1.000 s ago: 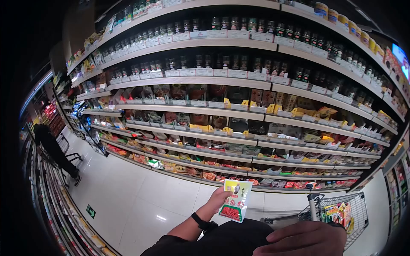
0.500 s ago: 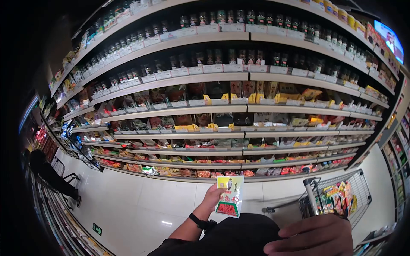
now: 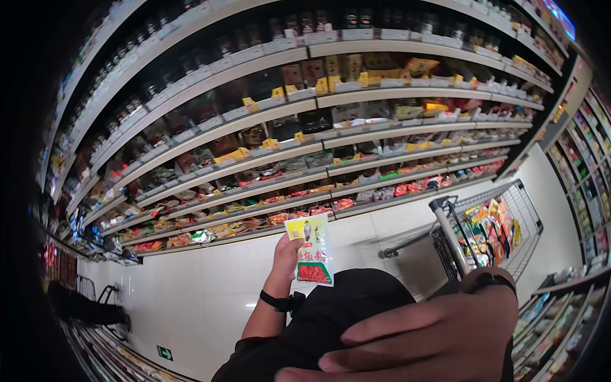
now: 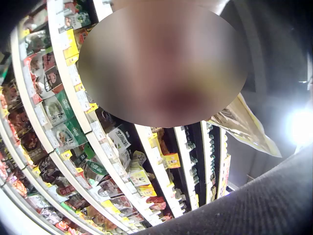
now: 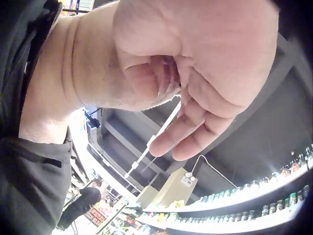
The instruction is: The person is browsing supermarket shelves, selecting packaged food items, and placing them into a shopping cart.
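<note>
Pinches yellow-and-white packet (image 3: 313,253) in left hand (image 3: 286,260) at 6 o'clock in head view, pressing thumb on printed front, tilting it slightly. Faces stocked shelves (image 3: 382,46) from 9 to 2 o'clock. Holds right hand (image 3: 423,334) wide at 5 o'clock, fingers loosely extended, apart from packet. Has shopping cart (image 3: 450,239) between 3 and 4 o'clock, containing colorful packages (image 3: 489,226).
</note>
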`<state>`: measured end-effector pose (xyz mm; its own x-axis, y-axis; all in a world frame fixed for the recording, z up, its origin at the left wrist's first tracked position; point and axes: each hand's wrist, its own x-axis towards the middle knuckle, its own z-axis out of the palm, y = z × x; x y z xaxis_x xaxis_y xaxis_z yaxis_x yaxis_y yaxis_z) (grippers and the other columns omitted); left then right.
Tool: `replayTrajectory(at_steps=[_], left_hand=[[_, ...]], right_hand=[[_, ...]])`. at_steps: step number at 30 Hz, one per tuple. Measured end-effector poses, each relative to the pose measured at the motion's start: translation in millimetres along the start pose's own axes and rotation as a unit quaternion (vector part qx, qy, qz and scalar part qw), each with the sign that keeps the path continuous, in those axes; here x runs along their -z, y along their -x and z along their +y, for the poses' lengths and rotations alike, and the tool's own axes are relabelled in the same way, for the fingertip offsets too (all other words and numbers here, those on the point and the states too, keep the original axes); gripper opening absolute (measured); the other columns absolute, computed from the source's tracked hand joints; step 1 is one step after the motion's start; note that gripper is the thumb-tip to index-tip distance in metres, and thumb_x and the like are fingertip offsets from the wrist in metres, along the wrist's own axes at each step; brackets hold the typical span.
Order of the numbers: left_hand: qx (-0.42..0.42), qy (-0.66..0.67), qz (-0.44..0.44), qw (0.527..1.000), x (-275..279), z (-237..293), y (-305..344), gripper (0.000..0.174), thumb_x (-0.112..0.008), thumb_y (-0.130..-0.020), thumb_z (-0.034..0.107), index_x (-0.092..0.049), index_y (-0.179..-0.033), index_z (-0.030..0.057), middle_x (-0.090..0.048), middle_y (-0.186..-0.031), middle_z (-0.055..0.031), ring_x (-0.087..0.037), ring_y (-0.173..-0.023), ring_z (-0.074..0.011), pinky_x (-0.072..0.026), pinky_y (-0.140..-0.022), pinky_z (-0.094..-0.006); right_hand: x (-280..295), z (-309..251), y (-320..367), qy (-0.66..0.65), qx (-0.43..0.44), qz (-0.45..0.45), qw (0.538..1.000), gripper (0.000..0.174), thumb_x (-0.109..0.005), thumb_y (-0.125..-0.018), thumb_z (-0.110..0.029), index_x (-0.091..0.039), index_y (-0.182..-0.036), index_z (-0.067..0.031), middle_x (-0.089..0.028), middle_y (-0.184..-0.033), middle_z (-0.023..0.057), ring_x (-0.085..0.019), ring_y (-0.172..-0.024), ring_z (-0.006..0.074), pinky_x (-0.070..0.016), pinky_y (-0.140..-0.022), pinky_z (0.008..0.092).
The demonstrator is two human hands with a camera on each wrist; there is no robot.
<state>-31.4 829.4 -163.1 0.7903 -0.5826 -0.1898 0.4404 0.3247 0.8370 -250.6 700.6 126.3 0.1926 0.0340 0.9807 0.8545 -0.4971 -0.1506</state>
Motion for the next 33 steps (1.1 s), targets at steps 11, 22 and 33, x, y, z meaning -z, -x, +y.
replayTrajectory(at_steps=[11,22,33], left_hand=[[-0.001,0.018,-0.028,0.999,-4,1,4,0.039,-0.049,-0.086,0.004,-0.052,-0.124,-0.0011,-0.066,-0.109,-0.0138,-0.068,-0.091,-0.0225,-0.0574,-0.081,-0.0356],[0.017,-0.004,-0.031,0.999,-8,5,9,0.038,-0.047,-0.089,0.001,-0.051,-0.127,-0.0014,-0.065,-0.113,-0.0152,-0.068,-0.098,-0.0249,-0.0581,-0.085,-0.0391],[0.02,0.011,-0.031,0.999,-9,2,10,0.036,-0.046,-0.089,0.0,-0.052,-0.125,-0.0017,-0.066,-0.112,-0.0156,-0.069,-0.097,-0.0256,-0.0587,-0.084,-0.0395]], right_hand=[[20,9,8,-0.094,0.007,-0.126,0.988,0.047,-0.056,-0.087,-0.007,-0.065,-0.129,-0.0251,-0.059,-0.127,0.0203,-0.053,-0.059,0.0196,-0.0453,-0.055,0.0298],[44,10,5,-0.098,-0.032,-0.28,0.954,0.024,-0.062,-0.086,-0.011,-0.066,-0.109,-0.0104,-0.062,-0.112,0.0156,-0.064,-0.087,0.0236,-0.0498,-0.082,0.0378],[23,24,30,-0.206,0.002,-0.121,0.971,0.046,-0.051,-0.1,-0.019,-0.041,-0.145,-0.021,-0.052,-0.133,0.031,-0.062,-0.07,0.0302,-0.0522,-0.061,0.0355]])
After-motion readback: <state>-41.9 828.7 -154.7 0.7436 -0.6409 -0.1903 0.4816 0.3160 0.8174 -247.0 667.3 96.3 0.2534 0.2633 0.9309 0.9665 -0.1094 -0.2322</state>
